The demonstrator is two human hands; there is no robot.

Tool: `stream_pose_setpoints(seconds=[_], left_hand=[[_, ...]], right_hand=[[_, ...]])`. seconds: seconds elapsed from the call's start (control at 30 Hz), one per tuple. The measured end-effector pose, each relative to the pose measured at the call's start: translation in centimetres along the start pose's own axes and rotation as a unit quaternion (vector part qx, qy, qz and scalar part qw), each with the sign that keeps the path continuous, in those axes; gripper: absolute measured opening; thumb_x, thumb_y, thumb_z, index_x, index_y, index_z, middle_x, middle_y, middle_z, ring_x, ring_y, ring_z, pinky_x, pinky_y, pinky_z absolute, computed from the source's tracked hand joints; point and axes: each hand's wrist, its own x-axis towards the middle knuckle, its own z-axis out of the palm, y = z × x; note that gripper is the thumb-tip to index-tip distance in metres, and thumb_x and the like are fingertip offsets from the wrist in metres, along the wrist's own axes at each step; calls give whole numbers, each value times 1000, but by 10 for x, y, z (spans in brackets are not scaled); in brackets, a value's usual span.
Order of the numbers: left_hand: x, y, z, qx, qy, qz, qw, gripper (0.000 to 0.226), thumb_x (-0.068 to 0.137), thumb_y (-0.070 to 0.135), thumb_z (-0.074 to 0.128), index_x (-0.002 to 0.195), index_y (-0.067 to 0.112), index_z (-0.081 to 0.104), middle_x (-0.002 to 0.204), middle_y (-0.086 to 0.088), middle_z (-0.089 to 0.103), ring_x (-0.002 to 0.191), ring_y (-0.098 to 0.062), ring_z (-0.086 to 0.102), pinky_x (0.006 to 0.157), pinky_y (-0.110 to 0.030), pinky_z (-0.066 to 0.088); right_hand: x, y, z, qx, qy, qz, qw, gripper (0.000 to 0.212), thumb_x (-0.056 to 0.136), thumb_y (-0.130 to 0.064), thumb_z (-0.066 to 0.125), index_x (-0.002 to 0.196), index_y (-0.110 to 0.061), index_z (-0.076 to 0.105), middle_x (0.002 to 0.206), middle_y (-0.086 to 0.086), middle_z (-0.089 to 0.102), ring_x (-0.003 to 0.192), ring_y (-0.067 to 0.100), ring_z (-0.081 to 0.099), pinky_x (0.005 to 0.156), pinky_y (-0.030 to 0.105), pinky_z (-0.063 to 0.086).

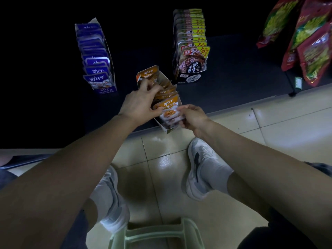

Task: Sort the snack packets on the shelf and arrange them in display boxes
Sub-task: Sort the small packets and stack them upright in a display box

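Note:
An orange display box (167, 129) full of orange snack packets (168, 105) stands at the front edge of the dark shelf (233, 69). My left hand (140, 101) lies across the row of packets, fingers pressed on their tops and thumb on the front packet. My right hand (191, 115) pinches the right edge of the front orange packet near the box's front end. A purple display box (106, 89) filled with purple packets (96, 69) stands to the left. A black display box (190, 78) of packets with yellow corners (193, 56) stands behind to the right.
Red and green snack bags (309, 47) hang or lean at the far right of the shelf. Below the shelf edge is a tiled floor (269, 123) with my two white shoes (203, 169). A pale green plastic stool (156, 234) sits at the bottom.

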Motion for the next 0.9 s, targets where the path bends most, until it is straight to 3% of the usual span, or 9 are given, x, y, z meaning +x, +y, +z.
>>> stream_pose_setpoints(seconds=[0.1,0.23,0.33,0.4,0.47,0.57,0.63,0.77,0.9], left_hand=[[-2,8,4,19,26,-4,999,67,82,32,70,139,20,38,141,-12,31,121,-34,45,106,-51,39],[2,12,9,41,74,117,989,66,83,17,66,141,25,35,149,-14,24,129,-38,39,104,-49,40],[6,14,13,36,45,129,990,57,94,35,55,146,21,36,152,-6,35,139,-24,34,115,-44,27],[2,13,14,65,13,146,987,47,92,25,62,137,16,50,153,-11,32,141,-29,28,116,-49,24],[-3,5,14,99,-9,141,985,32,84,20,71,115,15,64,155,-15,24,142,-36,20,115,-54,24],[-6,3,12,102,-29,133,985,23,84,19,70,107,17,66,156,-14,19,143,-39,20,113,-54,27],[-5,7,10,89,-26,130,987,22,84,19,69,106,19,65,156,-12,18,142,-38,21,112,-51,30],[-3,10,8,91,-33,107,989,25,84,24,70,108,23,64,156,-8,15,142,-34,20,112,-49,30],[-2,9,8,90,-32,110,989,25,84,24,70,108,25,65,155,-8,17,142,-32,19,111,-48,30]], right_hand=[[-3,7,2,-21,-13,11,1000,14,95,-5,51,102,-10,62,68,5,57,48,12,46,40,18,40],[-2,2,4,-21,-17,-17,999,24,93,-3,51,111,0,67,67,6,51,42,10,34,44,22,29],[-1,-2,-1,-41,-15,-32,999,26,94,-6,50,113,1,66,66,6,49,37,8,31,43,22,25],[0,-3,-8,-48,-6,-37,998,25,93,-7,52,112,3,66,64,5,52,32,6,37,37,18,29],[2,-2,-13,-54,4,-36,998,25,91,-8,57,111,3,65,69,6,57,32,3,46,33,14,31],[8,3,-15,-98,19,-39,994,12,87,-17,67,95,-8,65,72,3,60,44,7,51,35,14,31],[13,8,-14,-151,35,-49,987,23,78,-23,79,80,-14,57,73,2,59,52,10,47,37,18,30],[14,10,-14,-164,19,35,986,34,77,-15,80,79,-11,47,75,11,60,54,16,45,40,22,31],[10,2,-23,-168,-54,131,976,21,87,-16,70,75,-13,53,47,-3,58,50,7,40,35,13,32]])
